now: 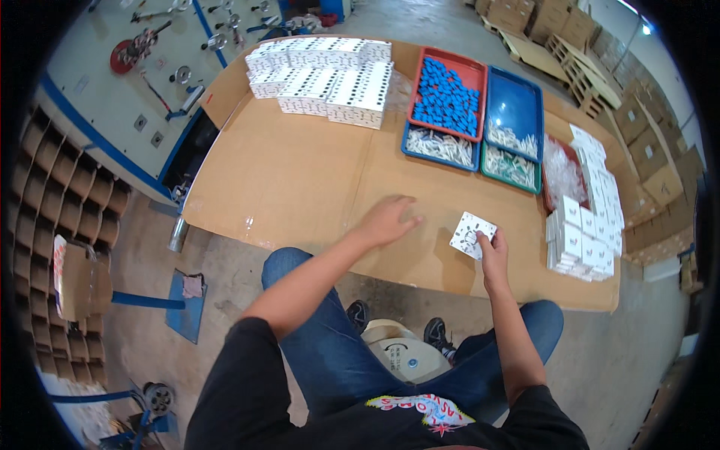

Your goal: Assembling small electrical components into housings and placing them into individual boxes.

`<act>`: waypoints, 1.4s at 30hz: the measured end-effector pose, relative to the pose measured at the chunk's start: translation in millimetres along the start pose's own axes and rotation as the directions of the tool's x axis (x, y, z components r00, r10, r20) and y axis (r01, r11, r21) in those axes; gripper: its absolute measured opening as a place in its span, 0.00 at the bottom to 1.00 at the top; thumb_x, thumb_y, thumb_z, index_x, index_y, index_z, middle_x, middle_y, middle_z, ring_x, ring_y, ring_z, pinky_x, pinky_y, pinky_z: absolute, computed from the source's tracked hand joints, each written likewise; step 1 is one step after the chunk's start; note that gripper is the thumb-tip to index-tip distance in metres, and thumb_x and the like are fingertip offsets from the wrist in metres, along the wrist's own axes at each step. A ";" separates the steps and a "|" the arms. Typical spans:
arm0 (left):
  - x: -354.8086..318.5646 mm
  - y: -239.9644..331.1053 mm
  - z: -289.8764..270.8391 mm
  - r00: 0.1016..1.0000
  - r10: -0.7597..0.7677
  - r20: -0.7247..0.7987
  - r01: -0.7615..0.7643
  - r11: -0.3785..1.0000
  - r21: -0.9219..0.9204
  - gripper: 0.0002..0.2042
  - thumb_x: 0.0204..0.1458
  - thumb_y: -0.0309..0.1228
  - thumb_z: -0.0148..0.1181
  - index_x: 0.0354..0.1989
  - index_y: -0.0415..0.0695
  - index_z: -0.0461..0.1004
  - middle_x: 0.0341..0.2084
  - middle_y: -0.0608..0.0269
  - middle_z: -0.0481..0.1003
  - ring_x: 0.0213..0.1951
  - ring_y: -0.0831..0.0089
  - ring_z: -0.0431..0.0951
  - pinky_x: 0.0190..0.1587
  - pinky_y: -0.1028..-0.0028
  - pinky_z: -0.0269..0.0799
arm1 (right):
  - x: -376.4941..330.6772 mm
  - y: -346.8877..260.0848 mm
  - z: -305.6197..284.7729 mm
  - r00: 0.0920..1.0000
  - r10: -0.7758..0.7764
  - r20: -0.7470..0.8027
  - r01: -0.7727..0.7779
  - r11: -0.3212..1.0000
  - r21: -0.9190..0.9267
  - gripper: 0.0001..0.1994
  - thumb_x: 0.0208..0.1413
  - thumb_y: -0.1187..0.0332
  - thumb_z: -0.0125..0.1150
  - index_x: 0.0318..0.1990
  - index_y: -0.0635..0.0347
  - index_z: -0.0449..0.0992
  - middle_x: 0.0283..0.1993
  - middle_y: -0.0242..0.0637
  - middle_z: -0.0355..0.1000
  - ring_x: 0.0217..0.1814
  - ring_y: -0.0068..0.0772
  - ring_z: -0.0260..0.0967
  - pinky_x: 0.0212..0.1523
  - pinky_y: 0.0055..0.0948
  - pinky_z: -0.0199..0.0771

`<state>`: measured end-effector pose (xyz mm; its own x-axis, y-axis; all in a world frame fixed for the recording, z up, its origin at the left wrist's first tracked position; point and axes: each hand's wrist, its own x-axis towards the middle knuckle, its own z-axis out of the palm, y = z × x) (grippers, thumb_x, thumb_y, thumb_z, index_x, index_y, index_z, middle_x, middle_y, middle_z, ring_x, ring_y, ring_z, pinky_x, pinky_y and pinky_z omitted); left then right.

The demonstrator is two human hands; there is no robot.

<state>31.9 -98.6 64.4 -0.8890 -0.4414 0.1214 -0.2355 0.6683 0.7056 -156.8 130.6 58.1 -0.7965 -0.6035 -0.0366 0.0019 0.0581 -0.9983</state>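
Observation:
In my right hand [492,259] is a white square piece [468,231] with dark marks on its face, pinched at one corner between thumb and fingers. It is held above the cardboard-covered table [300,172] near the front edge; its thickness is hard to make out. My left hand [388,219] reaches over the cardboard to the left of it, fingers apart and nothing in them. Beyond my hands, a red tray [484,90] of blue plastic pieces [446,97] rests partly over a blue tray [431,159] of small white pieces.
White boxes [330,82] with dark dots are stacked at the back left. Another blue tray [514,97] overlaps a green tray [517,184], both with small pale pieces. At the right, small white boxes [581,240] are piled beside clear plastic bags [562,172] in a reddish tray.

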 end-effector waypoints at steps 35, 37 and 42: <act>22.4 -77.1 -14.6 0.983 -0.164 -0.083 0.183 0.915 0.359 0.46 0.56 0.67 0.41 0.73 0.42 0.54 0.73 0.38 0.47 0.76 0.46 0.39 0.73 0.42 0.27 | 562.1 -94.3 351.1 0.537 -0.767 0.350 0.625 0.084 -0.776 0.18 0.52 0.55 0.68 0.49 0.51 0.82 0.45 0.48 0.80 0.50 0.52 0.76 0.52 0.46 0.74; 14.0 -81.8 -16.9 0.980 -0.182 -0.073 0.197 0.908 0.369 0.46 0.56 0.68 0.41 0.74 0.42 0.54 0.73 0.38 0.46 0.76 0.46 0.39 0.73 0.42 0.27 | 538.2 -79.5 378.3 0.670 -0.690 0.274 0.582 0.259 -0.771 0.19 0.51 0.66 0.64 0.52 0.55 0.77 0.56 0.55 0.73 0.61 0.57 0.69 0.61 0.44 0.69; 22.2 -77.3 -14.5 0.981 -0.175 -0.087 0.194 0.917 0.348 0.46 0.56 0.67 0.41 0.74 0.43 0.54 0.73 0.38 0.47 0.76 0.46 0.38 0.74 0.43 0.26 | 541.3 -69.0 380.4 0.559 -0.790 0.253 0.595 0.170 -0.785 0.16 0.50 0.69 0.63 0.48 0.57 0.77 0.48 0.54 0.74 0.55 0.58 0.69 0.56 0.48 0.71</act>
<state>36.0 -168.7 22.7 -0.7966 -0.6018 0.0565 -0.5252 0.7354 0.4283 -358.1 -502.6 90.1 -0.2938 -0.5838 0.7568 -0.9487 0.2751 -0.1561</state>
